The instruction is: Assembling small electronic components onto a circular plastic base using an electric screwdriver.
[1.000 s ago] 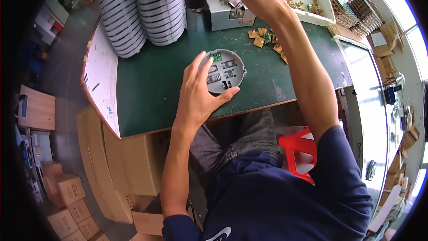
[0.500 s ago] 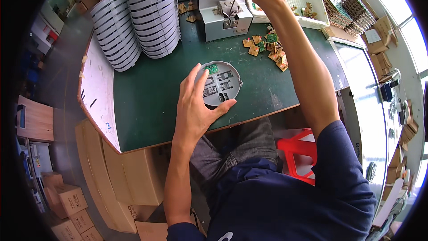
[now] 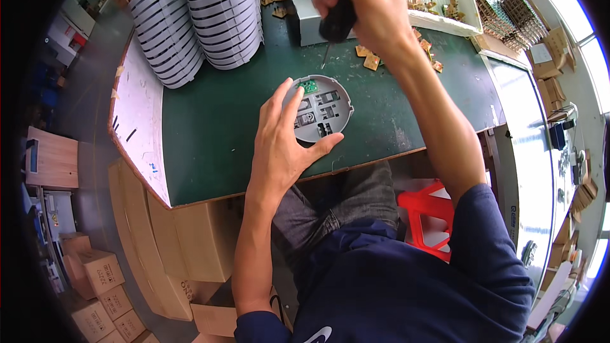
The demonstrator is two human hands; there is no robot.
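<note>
Workbench (image 3: 210,133), green mat, cartons (image 3: 95,292) below

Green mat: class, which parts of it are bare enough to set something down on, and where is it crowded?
Bare: the green mat between the white board and the left hand, and right of the round grey housing. Crowded: the stacked grey housings and the scattered tan parts under the right hand gripping a screwdriver.

Open green mat (image 3: 210,133) lies at 9 o'clock of the round housing (image 3: 324,109). Stacked grey covers (image 3: 200,16) block 11 o'clock; a grey machine (image 3: 311,22) stands at 12. Small tan parts (image 3: 372,60) litter 2 o'clock. Bare mat continues toward 3 o'clock.
</note>
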